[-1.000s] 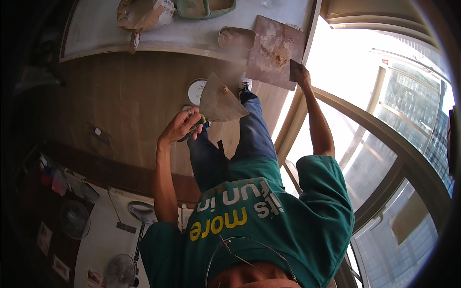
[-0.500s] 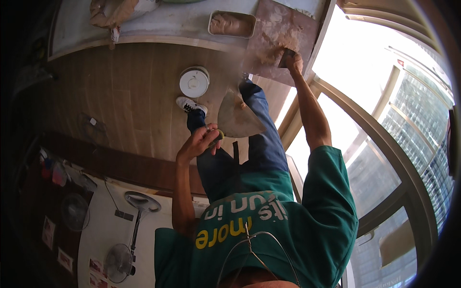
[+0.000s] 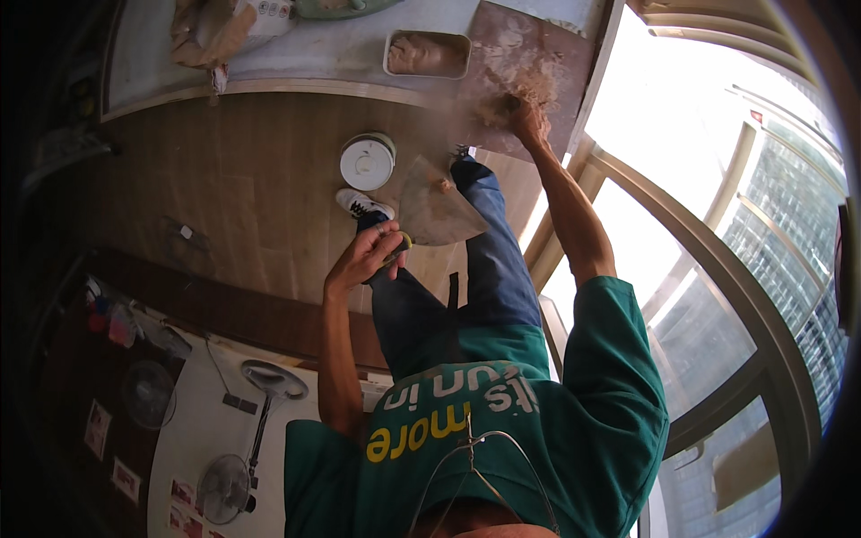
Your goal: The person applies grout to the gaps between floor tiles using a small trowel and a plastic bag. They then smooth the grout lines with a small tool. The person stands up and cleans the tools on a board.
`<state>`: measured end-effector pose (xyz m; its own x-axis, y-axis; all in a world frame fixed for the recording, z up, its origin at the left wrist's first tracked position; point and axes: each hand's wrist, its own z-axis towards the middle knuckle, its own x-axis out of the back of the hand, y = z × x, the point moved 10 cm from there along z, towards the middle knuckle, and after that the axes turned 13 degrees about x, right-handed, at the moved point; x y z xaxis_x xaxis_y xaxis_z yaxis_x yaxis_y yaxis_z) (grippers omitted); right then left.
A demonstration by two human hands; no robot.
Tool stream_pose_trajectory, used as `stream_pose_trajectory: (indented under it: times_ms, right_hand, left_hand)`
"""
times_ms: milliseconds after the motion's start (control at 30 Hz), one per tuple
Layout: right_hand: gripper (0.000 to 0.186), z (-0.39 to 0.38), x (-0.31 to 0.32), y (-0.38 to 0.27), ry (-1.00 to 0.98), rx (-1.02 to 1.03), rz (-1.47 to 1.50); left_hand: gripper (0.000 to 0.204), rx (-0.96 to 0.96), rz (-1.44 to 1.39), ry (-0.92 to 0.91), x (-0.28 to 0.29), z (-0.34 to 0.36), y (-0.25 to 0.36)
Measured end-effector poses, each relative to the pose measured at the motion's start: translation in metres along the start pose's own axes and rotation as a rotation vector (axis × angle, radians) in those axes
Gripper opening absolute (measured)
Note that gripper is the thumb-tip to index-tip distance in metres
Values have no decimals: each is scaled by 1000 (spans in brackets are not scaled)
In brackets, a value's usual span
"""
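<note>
- The left hand [image 3: 372, 255] is closed around the handle of a wide scraper [image 3: 439, 204], its blade held out in front of the legs, a small lump of paste on it.
- The right hand [image 3: 527, 124] is curled around a dark scraper [image 3: 510, 104], mostly hidden by the fingers, at the mound of paste [image 3: 538, 82] on the board [image 3: 491, 29].
- The board lies at the right end of the table [image 3: 309, 58], beside the window frame [image 3: 578, 175]; its near edge appears to stick out past the table's front edge.
- A small tub [image 3: 386, 56] of paste sits just left of the board, near the table's front edge, leaving little room between them.
- Floor [image 3: 242, 179] stretches left from the bucket [image 3: 368, 163], which stands between the table edge and a white shoe [image 3: 360, 204].
- The wide blade is apart from the board, with a gap between them.
</note>
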<state>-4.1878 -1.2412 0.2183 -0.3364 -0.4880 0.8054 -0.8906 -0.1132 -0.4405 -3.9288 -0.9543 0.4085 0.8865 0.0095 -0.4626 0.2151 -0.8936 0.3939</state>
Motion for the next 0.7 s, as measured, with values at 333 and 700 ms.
stream_pose_trajectory:
  times_ms: [333,700]
  right_hand:
    - [36,-64,66,-7,-40,220,709]
    - [40,-214,332,-248,525,985,363]
  left_hand:
    - [35,-66,154,-61,-21,3,53]
    - [35,-338,481,-139,-102,-98,217]
